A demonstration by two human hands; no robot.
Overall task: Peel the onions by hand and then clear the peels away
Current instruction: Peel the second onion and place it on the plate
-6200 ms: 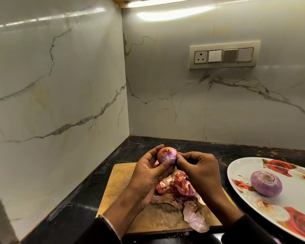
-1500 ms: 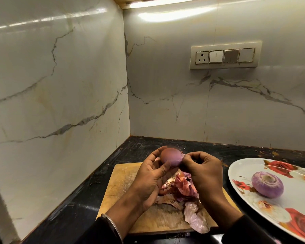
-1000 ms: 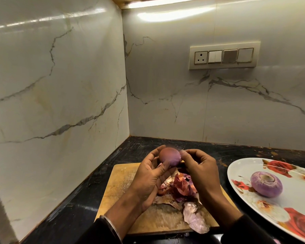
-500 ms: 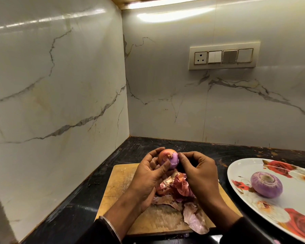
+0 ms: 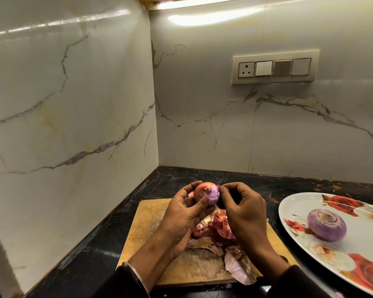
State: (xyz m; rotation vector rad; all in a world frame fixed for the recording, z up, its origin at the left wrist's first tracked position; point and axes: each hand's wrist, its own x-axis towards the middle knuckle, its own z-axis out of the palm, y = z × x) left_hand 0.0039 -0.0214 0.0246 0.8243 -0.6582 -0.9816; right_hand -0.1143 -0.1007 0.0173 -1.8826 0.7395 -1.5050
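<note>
Head camera looks down at a dark counter in a marble corner. Left hand curls round a half-skinned onion, held up over the far edge of the wooden board. Right hand, at the onion's three o'clock, has its fingertips pinched against the onion's side. Under the hands, loose peels lie heaped on the board. Toward three o'clock a flowered plate carries a peeled onion. Up at one o'clock sits a switch panel.
</note>
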